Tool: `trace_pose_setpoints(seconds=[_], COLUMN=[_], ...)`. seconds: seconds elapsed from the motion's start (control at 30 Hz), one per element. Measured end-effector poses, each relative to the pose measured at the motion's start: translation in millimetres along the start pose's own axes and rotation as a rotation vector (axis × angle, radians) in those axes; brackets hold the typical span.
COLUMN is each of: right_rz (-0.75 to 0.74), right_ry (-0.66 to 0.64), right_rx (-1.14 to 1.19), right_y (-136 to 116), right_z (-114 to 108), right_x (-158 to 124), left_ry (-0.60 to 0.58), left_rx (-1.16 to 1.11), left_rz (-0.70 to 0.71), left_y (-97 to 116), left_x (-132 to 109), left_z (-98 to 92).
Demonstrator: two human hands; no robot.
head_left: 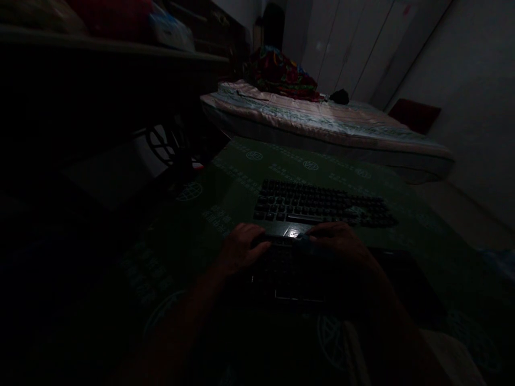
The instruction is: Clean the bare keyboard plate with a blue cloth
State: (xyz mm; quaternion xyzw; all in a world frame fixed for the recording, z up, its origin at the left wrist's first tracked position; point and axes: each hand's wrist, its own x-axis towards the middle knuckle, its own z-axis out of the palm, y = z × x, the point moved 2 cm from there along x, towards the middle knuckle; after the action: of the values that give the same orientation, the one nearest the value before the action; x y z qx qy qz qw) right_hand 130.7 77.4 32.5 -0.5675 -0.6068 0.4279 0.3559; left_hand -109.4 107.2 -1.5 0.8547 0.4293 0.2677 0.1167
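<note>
In the dim light a dark keyboard body [406,268] lies on a green printed sheet right below my hands. My left hand [243,246] grips its far left edge, fingers over the back and thumb in front. The fingers of my right hand [338,241] are closed round a small dark bluish thing [303,242] at the same far edge; its kind is too dark to make out. Just beyond, black keycaps [306,203] lie in rows shaped like a keyboard, with green showing through between some. Shadow hides much of the keyboard body.
The green sheet [225,182] bears white globe prints and lettering. Behind it stands a bed [322,115] with a patterned red cloth [281,72] on top. A shelf or tabletop [100,45] with items juts in at upper left, above a spoked wheel [163,145].
</note>
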Motion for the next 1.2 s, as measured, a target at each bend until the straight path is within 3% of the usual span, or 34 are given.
trace_pose_setpoints(seconds=[0.43,0.7,0.93,1.2], right_rz=[-0.02,0.001,-0.084,-0.114], right_ry=[0.008,-0.13,0.023,0.078], right_rx=[-0.075,-0.181,-0.053,-0.009], right_y=[1,-15,5,8], right_z=[-3,-9,1,3], right_x=[3,18,-7,-14], left_ry=[0.0,-0.013,-0.026,-0.015], left_rx=[-0.041,-0.048,-0.059,-0.095], left_rz=[0.0,-0.04,-0.061,-0.075], left_y=[-4,-5,-6,-5], left_x=[4,5,5,3], left_z=[1.4,1.0,3.0,-0.4])
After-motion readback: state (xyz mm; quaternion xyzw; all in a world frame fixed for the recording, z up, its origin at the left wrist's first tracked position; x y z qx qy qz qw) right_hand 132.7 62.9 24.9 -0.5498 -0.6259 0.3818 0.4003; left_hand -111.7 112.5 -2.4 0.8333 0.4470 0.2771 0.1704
